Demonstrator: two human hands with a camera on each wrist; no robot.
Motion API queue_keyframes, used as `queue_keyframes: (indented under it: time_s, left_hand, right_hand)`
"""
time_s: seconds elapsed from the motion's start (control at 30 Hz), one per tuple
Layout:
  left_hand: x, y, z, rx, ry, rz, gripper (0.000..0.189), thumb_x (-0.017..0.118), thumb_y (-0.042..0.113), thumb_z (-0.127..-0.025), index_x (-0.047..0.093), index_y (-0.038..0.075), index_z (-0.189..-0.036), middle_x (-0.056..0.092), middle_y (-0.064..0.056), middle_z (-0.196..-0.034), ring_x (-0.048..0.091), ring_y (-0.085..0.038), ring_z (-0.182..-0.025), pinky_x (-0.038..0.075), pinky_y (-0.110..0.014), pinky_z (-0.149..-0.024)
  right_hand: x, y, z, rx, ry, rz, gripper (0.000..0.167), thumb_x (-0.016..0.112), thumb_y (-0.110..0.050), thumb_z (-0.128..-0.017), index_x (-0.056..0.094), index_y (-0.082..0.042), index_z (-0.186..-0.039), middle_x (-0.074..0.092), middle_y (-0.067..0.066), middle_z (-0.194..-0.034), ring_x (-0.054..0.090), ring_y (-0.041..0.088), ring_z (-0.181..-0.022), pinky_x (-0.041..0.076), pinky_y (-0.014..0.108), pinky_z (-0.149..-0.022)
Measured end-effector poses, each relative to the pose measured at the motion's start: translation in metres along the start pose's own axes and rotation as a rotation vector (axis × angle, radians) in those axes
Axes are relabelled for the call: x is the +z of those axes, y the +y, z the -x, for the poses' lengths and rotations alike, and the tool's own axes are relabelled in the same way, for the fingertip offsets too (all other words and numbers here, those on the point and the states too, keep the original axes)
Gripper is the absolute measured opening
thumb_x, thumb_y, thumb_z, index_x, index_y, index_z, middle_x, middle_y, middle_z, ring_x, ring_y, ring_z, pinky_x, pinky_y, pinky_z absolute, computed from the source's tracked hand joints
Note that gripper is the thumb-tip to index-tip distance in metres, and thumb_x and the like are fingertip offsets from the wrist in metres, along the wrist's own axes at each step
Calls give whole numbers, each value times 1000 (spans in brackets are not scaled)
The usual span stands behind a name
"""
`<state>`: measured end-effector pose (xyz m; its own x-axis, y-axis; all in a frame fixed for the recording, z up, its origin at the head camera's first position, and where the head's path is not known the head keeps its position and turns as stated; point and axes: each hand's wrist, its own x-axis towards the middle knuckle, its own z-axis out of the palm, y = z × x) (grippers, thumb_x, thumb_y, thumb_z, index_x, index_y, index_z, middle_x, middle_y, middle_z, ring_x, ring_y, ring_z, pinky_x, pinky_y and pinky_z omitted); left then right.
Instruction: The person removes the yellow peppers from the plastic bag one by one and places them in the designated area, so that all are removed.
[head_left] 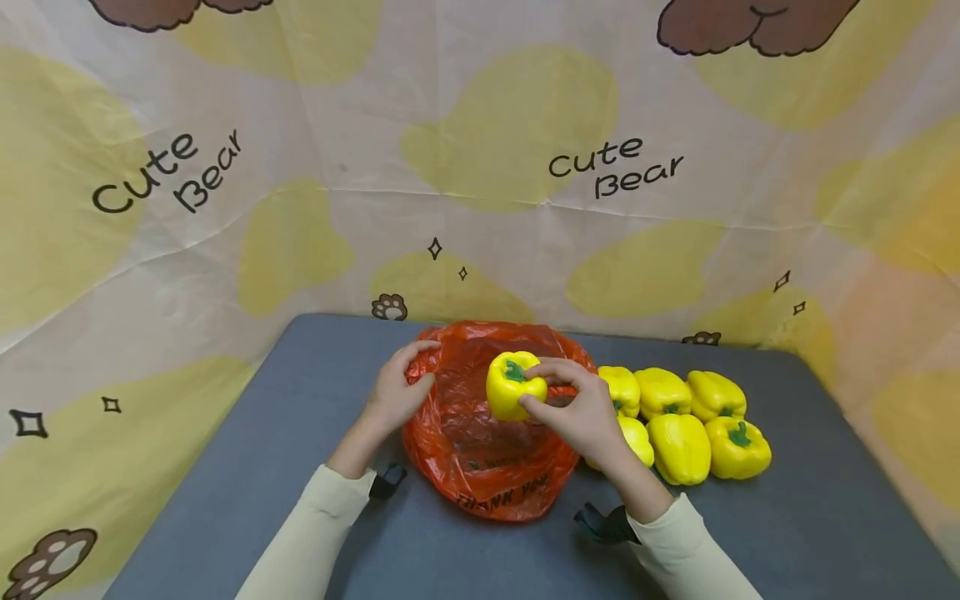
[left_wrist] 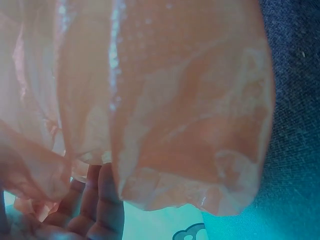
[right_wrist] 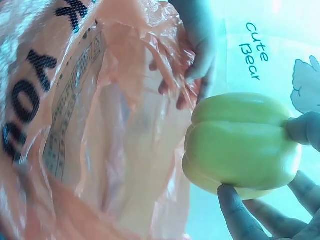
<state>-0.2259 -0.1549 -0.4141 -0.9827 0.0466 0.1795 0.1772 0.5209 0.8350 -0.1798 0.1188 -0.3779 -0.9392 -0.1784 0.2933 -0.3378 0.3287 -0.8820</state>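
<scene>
A red plastic bag [head_left: 495, 492] printed "THANK YOU" stands with its mouth wide open on the table. At the left side of its rim, my left hand [head_left: 396, 390] holds the film between thumb and fingers. Through the film in the right wrist view, some fingertips of the left hand [right_wrist: 200, 50] show. Over the bag's mouth, my right hand [head_left: 581, 408] grips a yellow bell pepper [head_left: 504, 387] with a green stem. The right wrist view shows thumb and fingers spread around this bell pepper [right_wrist: 240, 145].
Right of the bag, several more yellow bell peppers [head_left: 678, 450] lie in two rows on the grey table [head_left: 810, 533]. Behind the table hangs a printed cloth [head_left: 510, 125] with "Cute Bear" lettering. Dark straps [head_left: 603, 525] sit at the wrists.
</scene>
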Motion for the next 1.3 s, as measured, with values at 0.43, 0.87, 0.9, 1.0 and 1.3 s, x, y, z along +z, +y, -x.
queue_keyframes:
  time_s: [0.43,0.87,0.9,1.0,1.3]
  left_hand:
    - [-4,0,-2,12,4,-19,43,58,9,-86,58,22,-127,53,-11,-133,57,-28,-106,52,-37,-78]
    - [-6,0,-1,-1,-14,-28,43,57,11,-88,56,22,-130,52,-10,-134,59,-28,-104,52,-36,-75]
    - [-6,0,-1,0,-14,-29,43,57,11,-88,56,23,-130,52,-10,-134,59,-28,-103,52,-36,-75]
    - [-5,0,-1,0,-16,-26,43,57,11,-89,55,23,-130,51,-10,-134,59,-28,-103,53,-36,-74]
    - [-2,0,2,-6,-24,-4,43,56,11,-90,55,24,-130,52,-9,-133,60,-26,-95,51,-31,-69]
  right_hand:
    - [-33,5,27,-17,25,73,27,79,-16,-78,72,-13,-103,64,8,-124,62,13,-105,57,26,-73]
    - [-64,22,68,31,-50,21,26,78,-8,-78,70,-9,-103,61,16,-125,57,-7,-108,57,28,-71]
    - [-66,23,71,33,-52,26,26,78,-8,-78,71,-9,-103,61,16,-125,56,-8,-108,57,28,-71]
    - [-68,26,78,28,-56,41,25,78,-8,-78,71,-10,-102,61,14,-123,56,-7,-107,57,28,-69]
    - [-70,39,99,20,-119,42,27,78,-7,-77,71,-12,-102,64,5,-118,57,-5,-104,56,28,-68]
